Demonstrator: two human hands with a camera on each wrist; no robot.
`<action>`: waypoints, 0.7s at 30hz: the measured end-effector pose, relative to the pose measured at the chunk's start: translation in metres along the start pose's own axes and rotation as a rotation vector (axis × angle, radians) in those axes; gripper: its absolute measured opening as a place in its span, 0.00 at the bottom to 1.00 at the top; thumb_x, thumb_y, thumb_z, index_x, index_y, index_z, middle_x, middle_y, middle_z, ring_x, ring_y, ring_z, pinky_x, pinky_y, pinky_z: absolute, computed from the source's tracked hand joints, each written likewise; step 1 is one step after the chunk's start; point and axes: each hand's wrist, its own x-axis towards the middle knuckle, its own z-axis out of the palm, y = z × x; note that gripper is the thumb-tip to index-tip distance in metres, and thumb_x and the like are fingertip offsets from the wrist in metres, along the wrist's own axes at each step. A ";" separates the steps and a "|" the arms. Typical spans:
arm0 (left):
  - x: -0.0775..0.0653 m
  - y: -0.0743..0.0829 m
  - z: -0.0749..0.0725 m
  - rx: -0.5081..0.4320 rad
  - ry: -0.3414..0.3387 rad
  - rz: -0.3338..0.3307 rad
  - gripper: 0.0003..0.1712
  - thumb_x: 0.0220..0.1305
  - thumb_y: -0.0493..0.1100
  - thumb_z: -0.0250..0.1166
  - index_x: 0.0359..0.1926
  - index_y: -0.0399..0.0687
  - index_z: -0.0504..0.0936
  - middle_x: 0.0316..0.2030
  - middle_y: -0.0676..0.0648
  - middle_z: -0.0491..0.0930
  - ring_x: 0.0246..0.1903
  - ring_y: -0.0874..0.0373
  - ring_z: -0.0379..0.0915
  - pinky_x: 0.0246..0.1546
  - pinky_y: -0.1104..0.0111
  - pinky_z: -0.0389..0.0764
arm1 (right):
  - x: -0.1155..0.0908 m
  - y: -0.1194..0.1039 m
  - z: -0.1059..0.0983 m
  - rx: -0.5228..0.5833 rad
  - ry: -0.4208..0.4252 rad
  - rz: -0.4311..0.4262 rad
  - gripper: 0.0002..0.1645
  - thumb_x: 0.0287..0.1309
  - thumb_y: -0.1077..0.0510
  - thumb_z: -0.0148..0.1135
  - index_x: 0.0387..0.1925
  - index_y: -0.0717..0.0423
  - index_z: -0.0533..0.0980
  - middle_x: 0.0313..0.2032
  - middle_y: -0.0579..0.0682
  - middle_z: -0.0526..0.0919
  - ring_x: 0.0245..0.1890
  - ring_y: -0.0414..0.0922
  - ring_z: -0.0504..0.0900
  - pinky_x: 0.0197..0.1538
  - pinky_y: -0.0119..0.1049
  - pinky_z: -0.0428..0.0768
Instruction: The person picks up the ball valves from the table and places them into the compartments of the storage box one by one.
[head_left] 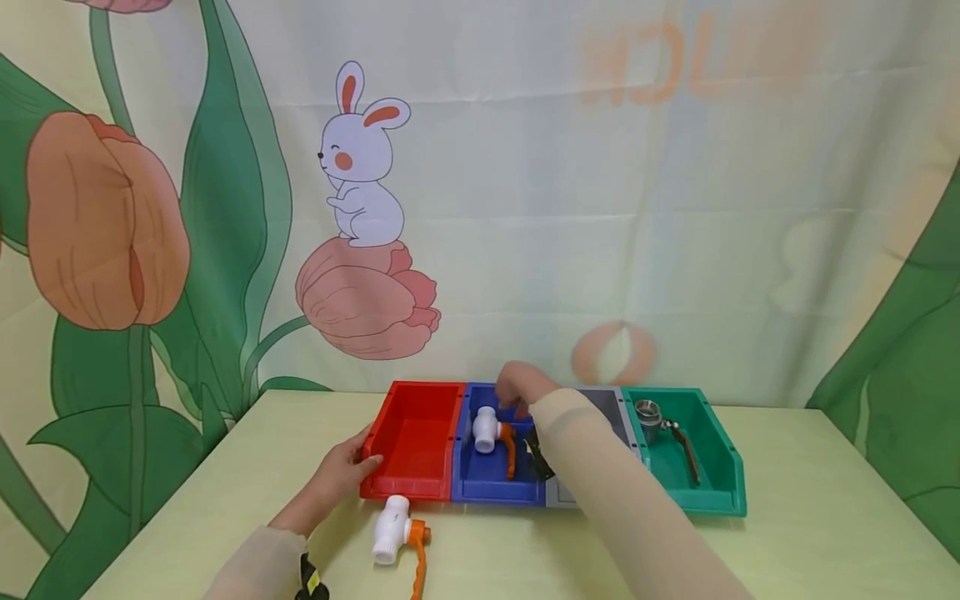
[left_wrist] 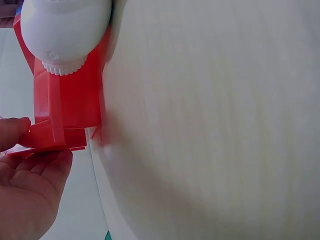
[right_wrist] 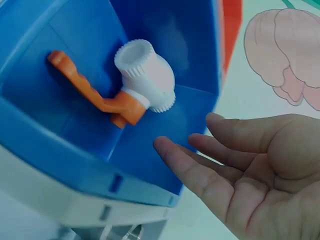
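My left hand (head_left: 341, 475) pinches the side wall of the red bin (head_left: 420, 442), thumb inside and fingers outside. In the left wrist view, thumb and fingers (left_wrist: 55, 172) lie on either side of that red wall. A white ball valve with an orange handle (right_wrist: 155, 80) lies in the blue bin (right_wrist: 200, 102). Beside it, over the bin's back edge, my right hand (right_wrist: 250, 170) has relaxed, slightly bent fingers with nothing between them. A second white ball valve with an orange handle (head_left: 392, 529) lies on the table in front of the red bin.
To the right stand a grey bin (head_left: 609, 404), partly hidden by my right forearm, and a green bin (head_left: 720, 458). The green one holds a portafilter (head_left: 651, 419) with a dark handle. A printed cloth (head_left: 495, 167) hangs behind the pale table (head_left: 825, 500).
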 end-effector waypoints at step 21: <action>0.000 0.001 0.000 0.010 -0.008 -0.006 0.39 0.75 0.38 0.57 0.80 0.40 0.51 0.73 0.29 0.64 0.69 0.31 0.65 0.65 0.47 0.78 | -0.281 -0.015 -0.020 0.249 0.241 -0.279 0.16 0.71 0.56 0.61 0.52 0.63 0.83 0.54 0.59 0.87 0.49 0.52 0.89 0.54 0.40 0.89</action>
